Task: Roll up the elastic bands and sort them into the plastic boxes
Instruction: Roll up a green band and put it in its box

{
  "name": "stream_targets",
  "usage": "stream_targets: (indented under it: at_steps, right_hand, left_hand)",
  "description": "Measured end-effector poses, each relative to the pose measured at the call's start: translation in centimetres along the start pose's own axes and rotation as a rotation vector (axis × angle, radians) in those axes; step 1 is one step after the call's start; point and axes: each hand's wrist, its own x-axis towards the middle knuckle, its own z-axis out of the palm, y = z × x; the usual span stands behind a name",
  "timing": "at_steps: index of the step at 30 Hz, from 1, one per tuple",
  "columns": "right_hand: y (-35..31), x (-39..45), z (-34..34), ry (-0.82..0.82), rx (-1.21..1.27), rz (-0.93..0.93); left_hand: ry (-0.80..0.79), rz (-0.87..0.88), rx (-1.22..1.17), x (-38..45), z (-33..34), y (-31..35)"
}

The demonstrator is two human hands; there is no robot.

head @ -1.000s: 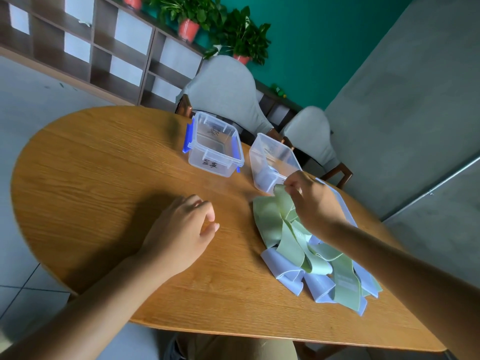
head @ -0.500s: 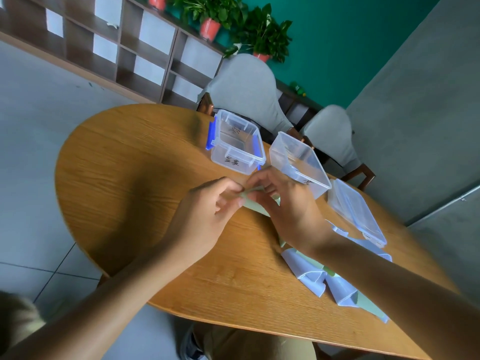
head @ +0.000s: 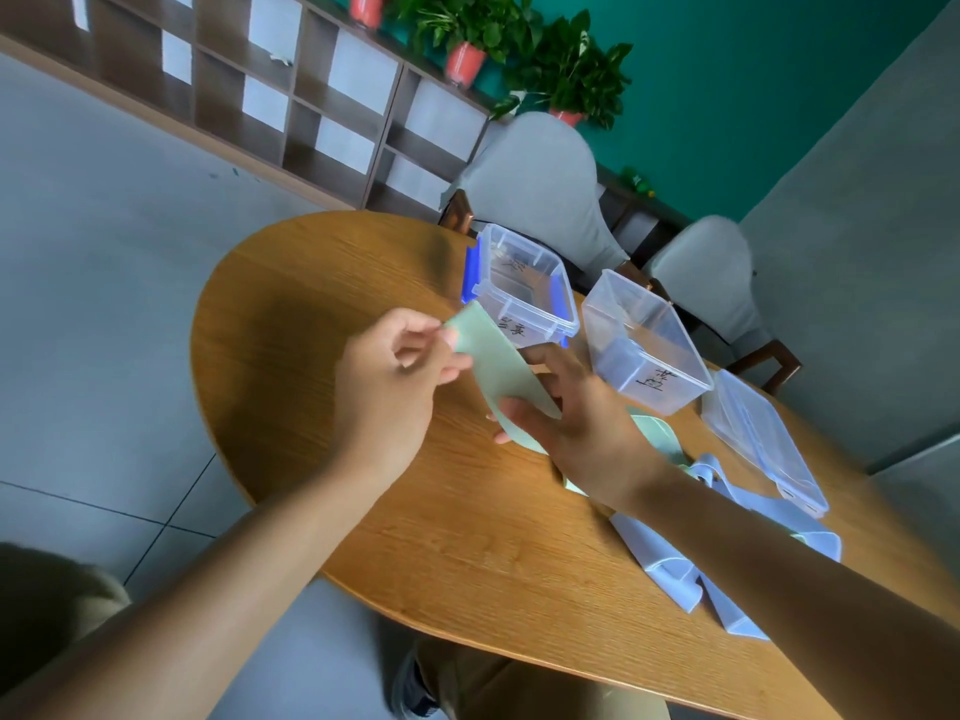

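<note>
Holding one green elastic band (head: 491,363) stretched between two hands above the surface (head: 311,304); rolling not yet begun on it, by the look of things.

Item, left hand (head: 387,379): fingers curled, pinching the band's far upper end between thumb and fingertips.

Item, right hand (head: 576,423): fingers mostly extended and spread, thumb laid over the band's lower part; whether it truly grips or only supports the band cannot be told for certain, since motion blur softens the fingers.

Item, green band: runs diagonally from the left hand's fingertips down to the right hand's palm, its tail trailing beneath the right wrist toward the heap.

Item, heap of remaining bands (head: 670,569): blue and green, unrolled, lying on the surface just behind and beyond the right forearm.

Item, blue-clipped plastic box (head: 569,319): just beyond both hands, labelled, no rolled band visible inside.

Item, second plastic box (head: 691,376): beyond the right hand, labelled, likewise showing no band.

Item, lid (head: 763,444): flat on the surface, outboard of the right hand.

Progress, judged: near the start. No band appears sorted; every band in the heap awaits rolling and boxing.
</note>
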Motion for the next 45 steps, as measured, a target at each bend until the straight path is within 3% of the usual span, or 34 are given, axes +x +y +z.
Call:
stream_targets:
  at_steps: [4, 8, 15, 20, 29, 36, 41, 45]
  right_hand:
    - [-0.5, 0.3, 0.7, -0.043, 0.099, 0.062]
    - [-1.2, 0.1, 1.4, -0.107, 0.318, 0.177]
    - [-2.3, -1.0, 3.2, -0.125, 0.472, 0.262]
    - [-1.5, -1.3, 3.5, -0.077, 0.401, 0.259]
    - [-2.0, -1.0, 3.1, 0.000, 0.375, 0.303]
    - [-1.6, -2.2, 5.2, 0.005, 0.441, 0.376]
    - [-1.6, -3.4, 6.7, 0.041, 0.521, 0.396]
    - [-2.6, -4.5, 6.4, -0.040, 0.542, 0.390]
  left_hand:
    - [0.147, 0.012, -0.052, 1.0, -1.0, 0.7]
    - [0.222, 0.074, 0.089, 2.3, -2.2, 0.4]
    - [0.217, 0.199, 0.357, 3.9, -2.8, 0.3]
    - [0.127, 0.411, 0.634, 4.3, -3.3, 0.0]
    - [-0.301, 0.191, 0.824, 6.0, -4.2, -2.5]
    - [-0.377, 0.233, 0.883, 5.7, -4.1, -2.0]
    - [-0.345, 0.251, 0.903, 5.3, -4.7, -1.8]
    - [-0.313, 0.241, 0.934, 4.2, -5.3, -1.3]
